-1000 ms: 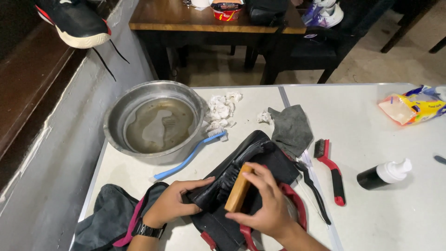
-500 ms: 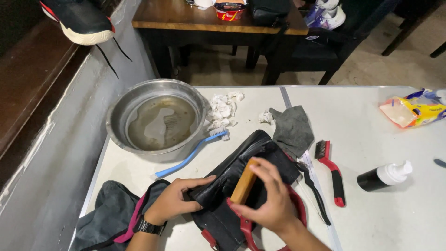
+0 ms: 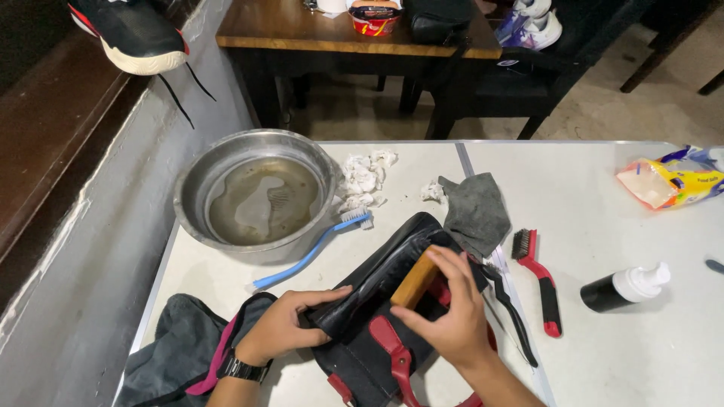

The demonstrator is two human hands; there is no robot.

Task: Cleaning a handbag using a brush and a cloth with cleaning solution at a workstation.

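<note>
Black leather with red trim, the bag (image 3: 377, 316) lies on the white table (image 3: 618, 347) right under my hands, its long axis running diagonally from near left up to far right. My left hand (image 3: 283, 328) clamps the near-left end, fingers curled over the folded edge with the thumb on top. My right hand (image 3: 449, 313) is closed around a tan wooden brush block (image 3: 413, 280), which rests against the bag's upper middle; this hand sits nearer the far end, so the bag's length runs between my two hands.

Beyond the bag, to the left, a round steel basin (image 3: 256, 192) holds shallow murky water. A blue toothbrush (image 3: 313, 250) lies just beside its rim, with crumpled white tissue (image 3: 362, 181) near it. A grey cloth (image 3: 475, 211) touches the bag's far end. To the right lie a red-handled wire brush (image 3: 537, 279) and, farther off, a black bottle with a white pump cap (image 3: 624, 286).
</note>
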